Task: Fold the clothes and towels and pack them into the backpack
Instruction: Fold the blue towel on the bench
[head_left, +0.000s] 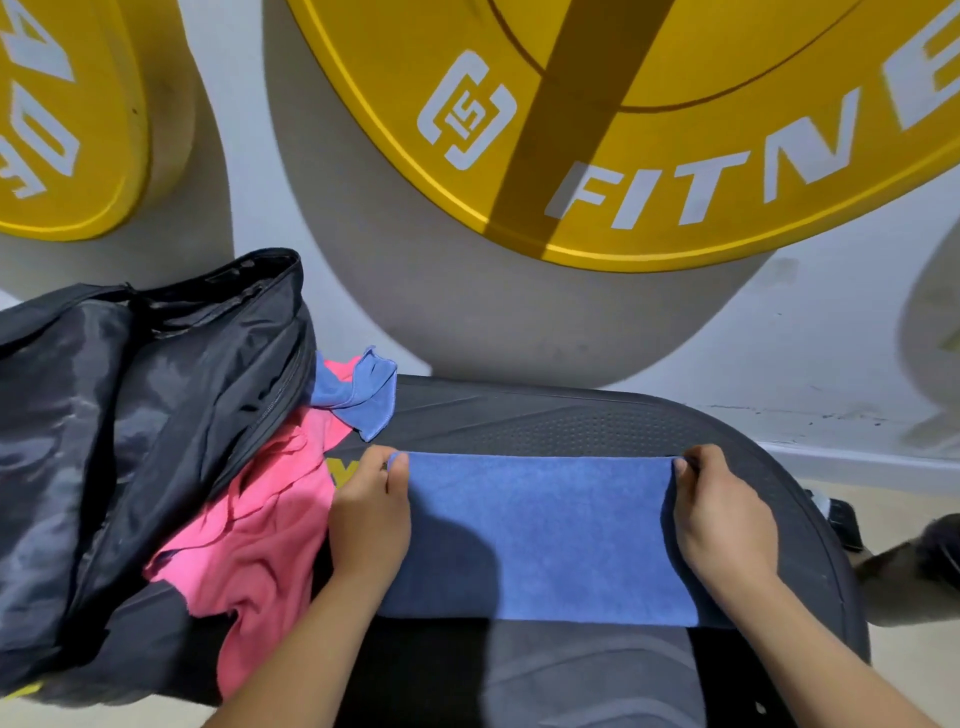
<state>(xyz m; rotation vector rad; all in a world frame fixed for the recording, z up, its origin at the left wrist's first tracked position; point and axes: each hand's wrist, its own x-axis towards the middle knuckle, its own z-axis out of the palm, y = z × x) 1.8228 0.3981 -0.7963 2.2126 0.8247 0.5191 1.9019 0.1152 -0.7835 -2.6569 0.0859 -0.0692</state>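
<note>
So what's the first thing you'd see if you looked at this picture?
A huge yellow weight plate against the wall fills the top. Below it, the left hand and right hand pinch the far corners of a blue towel spread flat on a dark bench. A pink garment lies beside the black backpack, left.

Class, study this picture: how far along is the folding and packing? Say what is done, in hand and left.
Done: little; the backpack appears open, with nothing visibly packed. In hand: the left hand and right hand pinch the far corners of a blue towel, seemingly mid-fold. Left: the pink garment and crumpled blue cloth beside the backpack lie unfolded; everything needs packing.
</note>
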